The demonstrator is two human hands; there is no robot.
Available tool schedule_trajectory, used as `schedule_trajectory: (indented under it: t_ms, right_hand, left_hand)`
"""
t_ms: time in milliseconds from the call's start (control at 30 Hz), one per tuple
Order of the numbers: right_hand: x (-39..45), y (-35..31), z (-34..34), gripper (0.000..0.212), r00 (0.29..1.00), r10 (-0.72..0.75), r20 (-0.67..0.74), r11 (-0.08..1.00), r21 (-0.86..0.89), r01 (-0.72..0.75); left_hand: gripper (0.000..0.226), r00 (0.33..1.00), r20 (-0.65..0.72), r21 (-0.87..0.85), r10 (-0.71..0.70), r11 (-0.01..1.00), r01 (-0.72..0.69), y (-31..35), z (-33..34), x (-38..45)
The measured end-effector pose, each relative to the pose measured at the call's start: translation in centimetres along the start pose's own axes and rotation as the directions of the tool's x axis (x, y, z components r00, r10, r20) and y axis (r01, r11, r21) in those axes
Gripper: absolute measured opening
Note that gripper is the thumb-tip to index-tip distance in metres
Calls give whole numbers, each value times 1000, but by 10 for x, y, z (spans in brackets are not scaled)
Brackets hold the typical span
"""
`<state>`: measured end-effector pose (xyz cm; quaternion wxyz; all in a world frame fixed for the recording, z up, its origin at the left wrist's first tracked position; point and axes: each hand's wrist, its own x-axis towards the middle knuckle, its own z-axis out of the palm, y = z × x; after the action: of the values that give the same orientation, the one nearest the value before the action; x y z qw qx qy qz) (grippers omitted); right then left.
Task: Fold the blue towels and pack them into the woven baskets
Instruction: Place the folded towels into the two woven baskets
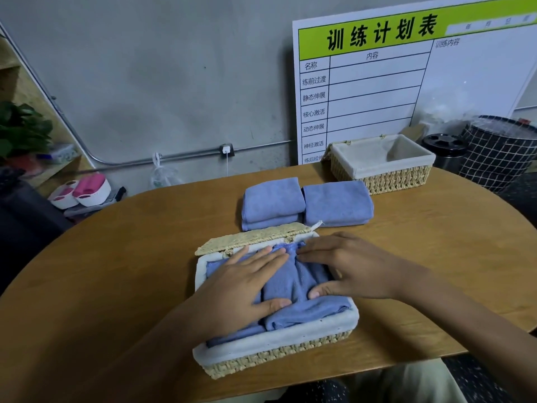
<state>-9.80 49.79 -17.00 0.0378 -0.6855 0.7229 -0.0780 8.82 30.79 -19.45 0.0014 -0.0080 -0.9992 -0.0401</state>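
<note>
While both hands lie flat with fingers straight, I've got the left hand [241, 286] and right hand [345, 266] pressing down on the blue towels [293, 283] packed inside the near woven basket [279, 351], which sits by the table's [116, 271] front edge with its lid [250, 238] tipped back. Behind it, two more folded towel stacks [308, 203] sit side by side mid-table. Second basket [383, 164] is at the far right edge, only its cloth lining showing inside.
</note>
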Motion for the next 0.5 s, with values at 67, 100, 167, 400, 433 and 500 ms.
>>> schedule_trajectory:
  t_ms: [67, 100, 167, 400, 433, 500]
  right_hand:
    - [-4, 1, -6, 85, 1000, 3, -1, 998, 65, -3]
    - [-6, 2, -7, 86, 1000, -1, 15, 997, 73, 0]
    - [-9, 2, -8, 88, 999, -12, 48, 998, 57, 10]
    - [0, -6, 0, 87, 998, 45, 51, 991, -128, -38]
    - [2, -7, 1, 88, 997, 53, 63, 988, -146, -44]
    - [4, -9, 1, 91, 995, 71, 73, 984, -169, -57]
  left_hand:
    - [89, 998, -13, -111, -53, 993, 51, -3, -7, 2]
    - [92, 996, -38, -149, -82, 986, 76, -3, -10, 1]
    - [99, 993, -52, -179, -103, 980, 92, -2, -11, -1]
    - [114, 993, -9, -91, -121, 989, 120, 2, -8, 0]
    - [114, 992, -4, -76, -128, 989, 127, 3, -7, 0]
    - [113, 991, 5, -44, -133, 990, 133, 6, -4, 0]
